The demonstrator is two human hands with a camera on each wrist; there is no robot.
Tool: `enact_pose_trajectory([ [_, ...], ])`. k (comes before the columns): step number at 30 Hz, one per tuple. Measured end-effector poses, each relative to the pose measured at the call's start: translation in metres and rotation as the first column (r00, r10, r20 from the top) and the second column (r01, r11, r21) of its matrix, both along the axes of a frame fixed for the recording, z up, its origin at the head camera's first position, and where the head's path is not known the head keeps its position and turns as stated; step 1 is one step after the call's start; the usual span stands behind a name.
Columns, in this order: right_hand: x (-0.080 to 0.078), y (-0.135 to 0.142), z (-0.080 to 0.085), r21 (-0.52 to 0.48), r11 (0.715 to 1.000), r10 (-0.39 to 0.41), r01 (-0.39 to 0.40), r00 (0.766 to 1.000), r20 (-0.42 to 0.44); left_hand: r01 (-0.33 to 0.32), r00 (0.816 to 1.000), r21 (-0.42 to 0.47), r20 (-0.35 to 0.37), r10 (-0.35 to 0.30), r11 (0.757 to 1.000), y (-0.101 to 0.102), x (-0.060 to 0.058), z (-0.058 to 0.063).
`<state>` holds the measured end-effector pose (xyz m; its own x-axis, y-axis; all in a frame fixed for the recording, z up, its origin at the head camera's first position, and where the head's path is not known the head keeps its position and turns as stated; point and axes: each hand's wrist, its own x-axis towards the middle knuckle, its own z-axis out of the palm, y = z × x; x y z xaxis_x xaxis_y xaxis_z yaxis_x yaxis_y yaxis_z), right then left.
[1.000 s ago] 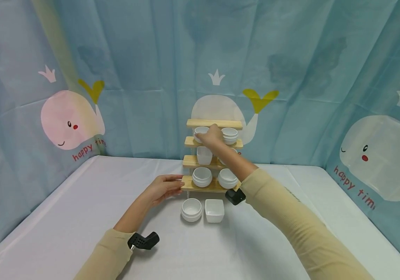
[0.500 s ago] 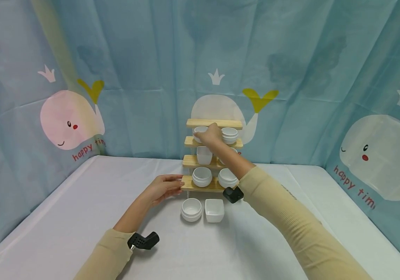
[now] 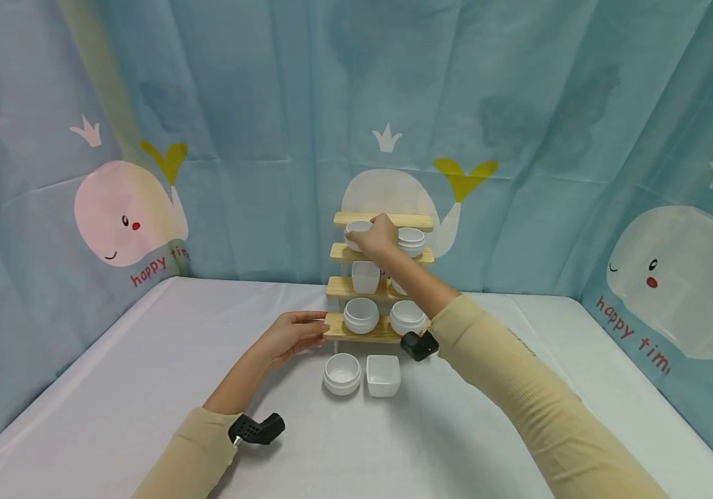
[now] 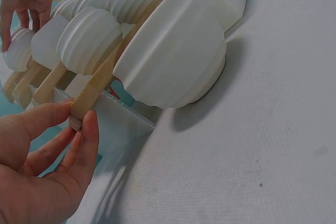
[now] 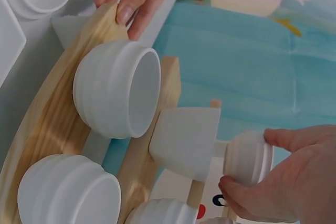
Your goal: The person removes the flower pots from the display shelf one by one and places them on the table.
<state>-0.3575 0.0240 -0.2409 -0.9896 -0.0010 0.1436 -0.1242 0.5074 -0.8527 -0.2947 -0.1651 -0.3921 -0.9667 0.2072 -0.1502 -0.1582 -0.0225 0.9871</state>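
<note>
My right hand [image 3: 382,238] pinches a small round white bowl [image 5: 244,157] between thumb and fingers at the left of the upper part of a tiered wooden rack [image 3: 384,330]. In the right wrist view the bowl's ribbed side shows. Thumb and fingers of my left hand [image 4: 50,163] grip the left end of the rack's lowest board. Below the held bowl stands a square white cup [image 3: 365,276]. Another round bowl [image 3: 411,240] is to the right of my right hand. My right arm partly hides a bowl on the tier below.
Two round bowls, one on the left [image 3: 361,315] and one on the right [image 3: 407,317], stand on the lowest board. In front of the rack, a round bowl [image 3: 341,374] and a square bowl [image 3: 384,375] rest on the white-covered table [image 3: 144,388]. Behind hangs a blue whale-print curtain [image 3: 256,208].
My right hand has risen very slightly with the round bowl. My left hand keeps its grip on the lowest board, and the other bowls stay in place.
</note>
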Motion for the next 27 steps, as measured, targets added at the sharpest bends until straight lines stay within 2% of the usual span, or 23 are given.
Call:
enact_pose_trajectory([
  [27, 0.016, 0.008, 0.004, -0.062, 0.997, 0.040, -0.041, 0.999, -0.022, 0.007, 1.000, 0.007, -0.018, -0.007, 1.000, 0.000, -0.001, -0.003],
])
